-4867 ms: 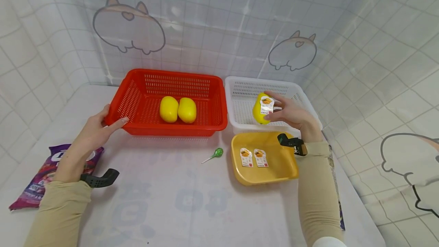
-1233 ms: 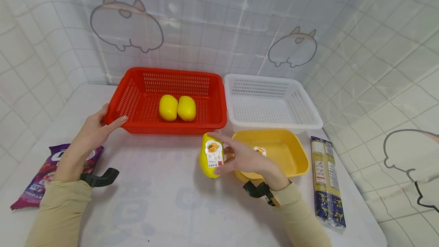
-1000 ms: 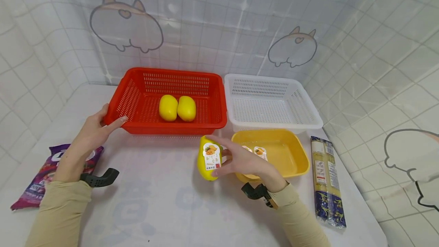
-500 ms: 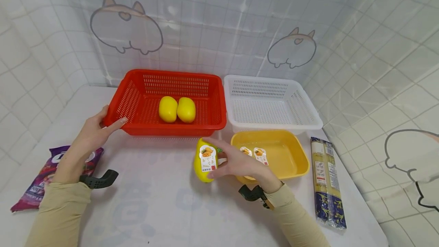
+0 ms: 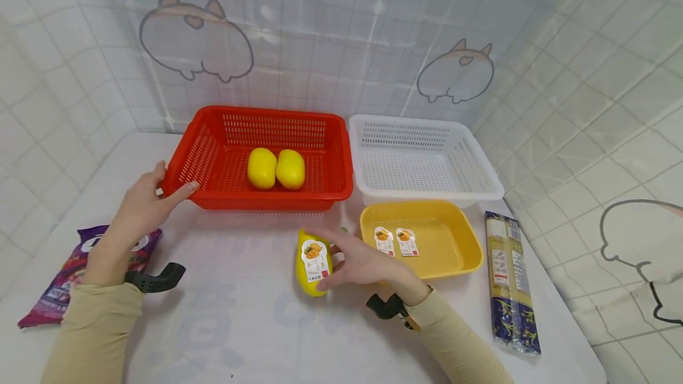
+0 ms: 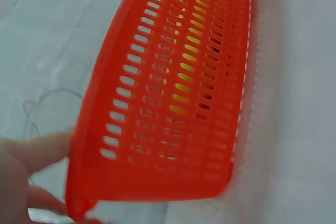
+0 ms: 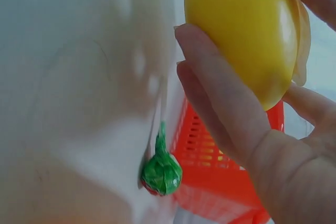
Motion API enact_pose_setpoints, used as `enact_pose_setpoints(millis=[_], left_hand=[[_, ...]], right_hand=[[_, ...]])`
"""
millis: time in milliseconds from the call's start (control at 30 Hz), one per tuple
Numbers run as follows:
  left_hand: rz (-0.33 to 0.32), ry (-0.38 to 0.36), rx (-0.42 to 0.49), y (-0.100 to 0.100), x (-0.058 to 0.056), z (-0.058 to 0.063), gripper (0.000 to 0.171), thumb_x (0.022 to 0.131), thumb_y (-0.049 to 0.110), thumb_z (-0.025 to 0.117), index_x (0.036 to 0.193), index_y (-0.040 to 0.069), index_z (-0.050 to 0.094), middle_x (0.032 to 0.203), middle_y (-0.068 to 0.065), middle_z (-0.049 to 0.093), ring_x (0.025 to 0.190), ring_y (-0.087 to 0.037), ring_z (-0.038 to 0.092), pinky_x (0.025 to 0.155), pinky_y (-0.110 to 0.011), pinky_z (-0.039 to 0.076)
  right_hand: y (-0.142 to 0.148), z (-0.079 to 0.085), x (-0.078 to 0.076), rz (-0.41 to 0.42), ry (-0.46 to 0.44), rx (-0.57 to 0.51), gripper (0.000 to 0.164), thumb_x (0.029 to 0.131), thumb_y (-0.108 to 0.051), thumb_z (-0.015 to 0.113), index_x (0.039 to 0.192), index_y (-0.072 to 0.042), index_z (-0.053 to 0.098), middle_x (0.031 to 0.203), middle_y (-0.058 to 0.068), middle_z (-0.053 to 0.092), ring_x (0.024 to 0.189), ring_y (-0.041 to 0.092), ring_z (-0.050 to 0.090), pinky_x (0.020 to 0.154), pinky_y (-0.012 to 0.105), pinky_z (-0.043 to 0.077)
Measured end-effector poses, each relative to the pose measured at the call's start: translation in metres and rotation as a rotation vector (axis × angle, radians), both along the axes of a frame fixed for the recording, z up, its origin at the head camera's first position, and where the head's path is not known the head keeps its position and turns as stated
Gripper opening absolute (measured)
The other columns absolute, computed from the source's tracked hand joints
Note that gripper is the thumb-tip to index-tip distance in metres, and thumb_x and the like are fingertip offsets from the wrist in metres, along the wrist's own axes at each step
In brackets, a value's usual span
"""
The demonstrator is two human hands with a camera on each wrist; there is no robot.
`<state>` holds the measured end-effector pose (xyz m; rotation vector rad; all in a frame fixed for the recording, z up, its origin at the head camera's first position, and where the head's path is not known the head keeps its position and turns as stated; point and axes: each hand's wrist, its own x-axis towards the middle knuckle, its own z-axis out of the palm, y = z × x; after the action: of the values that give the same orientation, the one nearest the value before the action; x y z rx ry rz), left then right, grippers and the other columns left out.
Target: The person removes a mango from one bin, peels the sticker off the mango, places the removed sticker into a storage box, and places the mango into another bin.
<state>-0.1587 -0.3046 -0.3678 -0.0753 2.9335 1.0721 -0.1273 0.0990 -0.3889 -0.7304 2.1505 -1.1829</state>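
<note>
- The right hand [image 5: 363,259] holds a yellow mango [image 7: 241,30], thumb on the near end and fingers on the far end and the side, spread only as wide as the fruit.
- A white label [image 5: 315,261] with a mango picture faces up on the fruit in that grip; whether the fruit touches the table [image 5: 256,330] I cannot tell.
- The left hand [image 5: 143,205] grips the red basket [image 5: 267,200] at its near left corner, thumb over the rim.
- To the right of the left hand's grip, inside that basket, two more fruits, a left mango [image 5: 262,168] and a right mango [image 5: 290,169], lie touching each other.
- Just beyond the right hand's fingers lies a green-wrapped lollipop [image 7: 161,174], mostly hidden in the head view.
- Right of the right hand's grip stands a yellow tub [image 5: 445,248] with two loose labels [image 5: 408,242] inside.
- Beyond that tub from the grip is a white basket [image 5: 427,195].
- Farthest right of the grip lies a long noodle packet [image 5: 512,283].
- Nearer the person than the left hand's grip lies a purple bag [image 5: 58,280], partly hidden by the forearm.
</note>
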Motion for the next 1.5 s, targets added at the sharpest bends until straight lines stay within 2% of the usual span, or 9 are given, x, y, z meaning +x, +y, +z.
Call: enact_pose_setpoints(millis=[200,333,433,567,700,867,1100,1233,1500], left_hand=[[0.064,0.222,-0.163,0.022,0.01,0.011,0.086,0.101,0.041,0.055,0.156,-0.008,0.011,0.153,-0.041,0.021,0.135,-0.06,0.027,0.102,-0.076,0.029],[0.081,0.43,-0.159,0.043,0.014,0.019,0.07,0.098,0.023,0.061,0.154,-0.004,0.03,0.147,-0.036,0.038,0.128,-0.055,0.041,0.101,-0.072,0.038],[0.064,0.525,-0.14,0.058,0.018,0.024,0.066,0.093,0.019,0.067,0.152,0.001,0.04,0.141,-0.032,0.048,0.124,-0.052,0.048,0.097,-0.069,0.044],[-0.029,0.614,-0.105,0.075,0.025,0.029,0.056,0.089,0.015,0.072,0.141,0.006,0.056,0.132,-0.023,0.06,0.119,-0.043,0.058,0.094,-0.062,0.05],[-0.224,0.657,-0.138,0.091,0.034,0.03,0.04,0.085,0.012,0.078,0.123,0.008,0.068,0.116,-0.01,0.069,0.103,-0.028,0.068,0.085,-0.048,0.058],[-0.449,0.439,-0.202,0.111,0.048,0.032,0.035,0.085,0.023,0.08,0.117,0.016,0.07,0.111,-0.001,0.072,0.1,-0.021,0.069,0.083,-0.043,0.06],[-0.56,0.066,-0.229,0.129,0.05,0.019,0.054,0.086,0.033,0.079,0.133,0.016,0.061,0.127,-0.005,0.066,0.117,-0.027,0.061,0.1,-0.052,0.052],[-0.61,-0.03,-0.187,0.137,0.048,0.006,0.07,0.08,0.032,0.084,0.141,0.015,0.055,0.138,-0.007,0.06,0.127,-0.03,0.054,0.107,-0.056,0.045],[-0.688,-0.115,-0.096,0.147,0.044,-0.012,0.089,0.07,0.041,0.09,0.145,0.015,0.051,0.142,-0.002,0.056,0.13,-0.025,0.051,0.109,-0.053,0.045]], right_hand=[[-0.005,-0.002,0.006,0.025,0.045,0.083,0.093,0.079,-0.022,0.086,0.153,-0.043,0.035,0.143,-0.007,0.041,0.117,0.012,0.05,0.097,0.031,0.053],[-0.006,-0.004,0.007,0.025,0.039,0.103,0.092,0.079,-0.023,0.086,0.152,-0.044,0.035,0.14,-0.005,0.042,0.11,0.015,0.055,0.093,0.029,0.053],[-0.007,-0.005,0.008,0.023,0.037,0.121,0.092,0.079,-0.023,0.086,0.152,-0.044,0.035,0.137,-0.004,0.043,0.106,0.015,0.058,0.092,0.028,0.054],[-0.008,-0.006,0.008,0.023,0.032,0.13,0.092,0.079,-0.022,0.086,0.153,-0.043,0.035,0.135,-0.003,0.044,0.103,0.014,0.06,0.091,0.027,0.054],[-0.008,-0.007,0.008,0.023,0.028,0.123,0.091,0.079,-0.022,0.085,0.153,-0.042,0.036,0.135,-0.004,0.044,0.105,0.013,0.058,0.09,0.027,0.055],[-0.008,-0.007,0.008,0.022,0.052,0.136,0.091,0.079,-0.024,0.086,0.153,-0.041,0.035,0.131,-0.004,0.047,0.104,0.012,0.058,0.088,0.026,0.055],[-0.01,-0.006,0.008,0.003,0.07,0.146,0.097,0.078,-0.028,0.087,0.157,-0.03,0.03,0.128,-0.007,0.052,0.104,0.011,0.056,0.087,0.026,0.055],[-0.012,-0.006,0.009,-0.035,0.046,0.153,0.1,0.077,-0.032,0.087,0.155,-0.024,0.025,0.123,-0.008,0.056,0.107,0.011,0.054,0.086,0.025,0.053],[-0.01,-0.006,0.009,-0.05,-0.008,0.136,0.087,0.078,-0.03,0.086,0.145,-0.021,0.031,0.12,-0.008,0.057,0.108,0.012,0.056,0.091,0.029,0.054]])
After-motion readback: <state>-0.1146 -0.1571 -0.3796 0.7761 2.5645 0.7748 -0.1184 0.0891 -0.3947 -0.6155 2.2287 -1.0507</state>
